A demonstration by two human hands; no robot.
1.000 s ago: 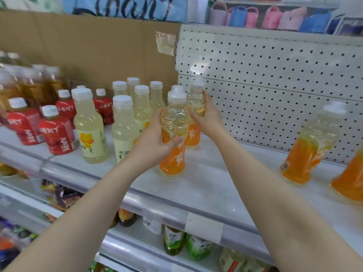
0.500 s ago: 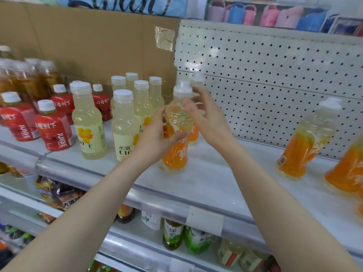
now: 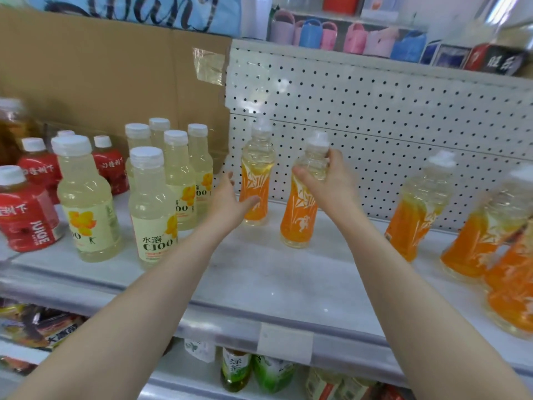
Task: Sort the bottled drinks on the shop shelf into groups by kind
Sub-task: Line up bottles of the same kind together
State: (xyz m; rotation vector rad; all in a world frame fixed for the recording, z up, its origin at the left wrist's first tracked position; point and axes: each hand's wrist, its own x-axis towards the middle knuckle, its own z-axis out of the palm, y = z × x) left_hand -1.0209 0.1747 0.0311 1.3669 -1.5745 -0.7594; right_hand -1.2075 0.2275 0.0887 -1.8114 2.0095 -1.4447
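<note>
The right hand (image 3: 328, 184) had its fingers and thumb curled round the clear shoulder of an orange bottle (image 3: 299, 217), just under the white cap. The bottle hung straight down from that grip, long axis upright, its base at the shelf (image 3: 259, 287); I could not tell whether it was resting there or lifted a hair. Just to the left of the grip stood a second orange bottle (image 3: 256, 180), also upright. The left hand (image 3: 227, 199) was spread open beside it, holding nothing, with the thumb at the label; whether it touched was unclear. To the right of the grip, well apart, the other orange bottles (image 3: 415, 215) stood clustered. The pale yellow bottles (image 3: 150, 209) stood beyond the left hand. To my eye the gathering would run sideways along the shelf, and the right hand was the nearer one to that cluster.
</note>
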